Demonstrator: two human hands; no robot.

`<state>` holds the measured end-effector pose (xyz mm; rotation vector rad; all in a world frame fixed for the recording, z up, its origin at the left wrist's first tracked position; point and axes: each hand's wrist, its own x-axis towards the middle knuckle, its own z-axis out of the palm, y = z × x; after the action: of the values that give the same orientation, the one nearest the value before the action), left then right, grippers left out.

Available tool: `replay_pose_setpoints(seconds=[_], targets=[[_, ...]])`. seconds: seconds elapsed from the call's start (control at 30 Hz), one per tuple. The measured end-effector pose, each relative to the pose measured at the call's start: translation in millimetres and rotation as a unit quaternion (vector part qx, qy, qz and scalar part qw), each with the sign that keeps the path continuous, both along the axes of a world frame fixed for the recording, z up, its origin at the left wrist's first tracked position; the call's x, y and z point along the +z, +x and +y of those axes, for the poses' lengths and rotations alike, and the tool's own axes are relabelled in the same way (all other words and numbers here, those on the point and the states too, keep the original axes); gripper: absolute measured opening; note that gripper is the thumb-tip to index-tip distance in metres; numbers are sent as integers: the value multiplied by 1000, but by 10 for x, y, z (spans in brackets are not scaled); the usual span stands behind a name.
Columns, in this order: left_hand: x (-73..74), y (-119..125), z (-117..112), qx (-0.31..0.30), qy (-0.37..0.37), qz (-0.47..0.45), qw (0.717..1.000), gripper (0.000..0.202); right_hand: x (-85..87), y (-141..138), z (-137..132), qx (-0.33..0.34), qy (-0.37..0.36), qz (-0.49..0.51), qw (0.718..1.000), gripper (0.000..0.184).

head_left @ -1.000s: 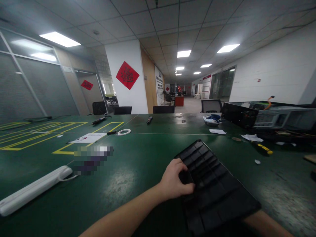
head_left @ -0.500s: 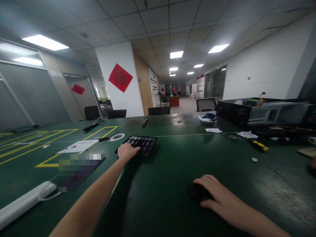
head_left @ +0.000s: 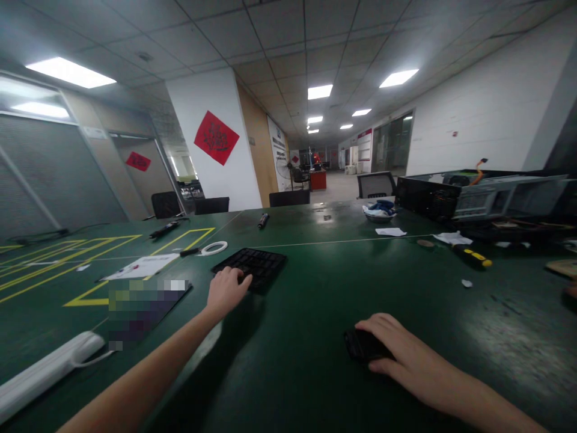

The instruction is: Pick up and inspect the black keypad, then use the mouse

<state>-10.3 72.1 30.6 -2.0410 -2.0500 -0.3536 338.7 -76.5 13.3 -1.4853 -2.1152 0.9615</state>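
Note:
My left hand (head_left: 228,291) is closed at the near left edge of a black gridded tray (head_left: 265,264) with rows of small rectangular cells. Its fingers are bent over that edge, and they cover part of the tray. On the near right, my right hand (head_left: 396,346) wraps over a small black boxy object (head_left: 356,347) on the green tabletop (head_left: 311,313). Thumb and fingers lie on either side of it; most of its body is hidden under the palm, so its kind is unclear.
Left are a white tape roll (head_left: 213,248), a paper sheet (head_left: 142,266), a blurred-out flat item (head_left: 148,313) and a white tube-like object (head_left: 49,373). Right are an open computer case (head_left: 428,198), a yellow-black screwdriver (head_left: 473,257), a bowl (head_left: 379,214) and paper scraps (head_left: 390,231).
My left hand has shifted slightly down and left. The tray's cells, which shone before, now look dark. My right hand stays on the black object, almost unmoved.

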Motion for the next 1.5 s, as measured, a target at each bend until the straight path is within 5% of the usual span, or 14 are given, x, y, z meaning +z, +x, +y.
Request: replay_pose_setpoints(seconds=[0.17, 0.33, 0.47, 0.57, 0.7, 0.77, 0.83, 1.0, 1.2, 1.33, 1.4, 1.5], targets=[[-219, -41, -698, -155, -64, -13, 986, 40, -21, 19, 10, 6, 12, -8, 1000, 42], [-343, -2, -847, -177, -49, -12, 983, 38, -123, 27, 8, 9, 28, -4, 1000, 44], [-278, 21, -870, -169, 26, -2, 985, 37, -154, 108, 70, -2, 49, -1, 999, 46], [-136, 133, -1082, -223, 65, -1, 973, 37, -210, 401, 233, -91, 131, -45, 986, 47], [-88, 533, -1514, -421, -21, 20, 907, 51, -397, 1020, 470, -244, 213, -168, 931, 49], [-194, 775, -1667, -522, -34, 46, 851, 57, -493, 1262, 528, -280, 209, -219, 911, 50], [-347, 975, -1743, -562, -16, 62, 825, 50, -555, 1388, 544, -299, 183, -254, 901, 51], [-567, 1141, -1754, -587, 18, 78, 805, 41, -558, 1320, 508, -322, 200, -330, 865, 57], [-487, 1118, -1782, -582, -38, 81, 808, 41, -489, 1132, 421, -330, 297, -392, 806, 56], [-448, 1125, -1839, -579, -90, 52, 809, 44, -476, 1146, 372, -326, 317, -402, 795, 55], [-366, 1096, -1831, -552, -95, 13, 828, 46, -493, 1228, 375, -363, 298, -376, 799, 57], [-152, 946, -1684, -413, -66, -45, 907, 36, -551, 1388, 418, -395, 263, -326, 817, 58]])
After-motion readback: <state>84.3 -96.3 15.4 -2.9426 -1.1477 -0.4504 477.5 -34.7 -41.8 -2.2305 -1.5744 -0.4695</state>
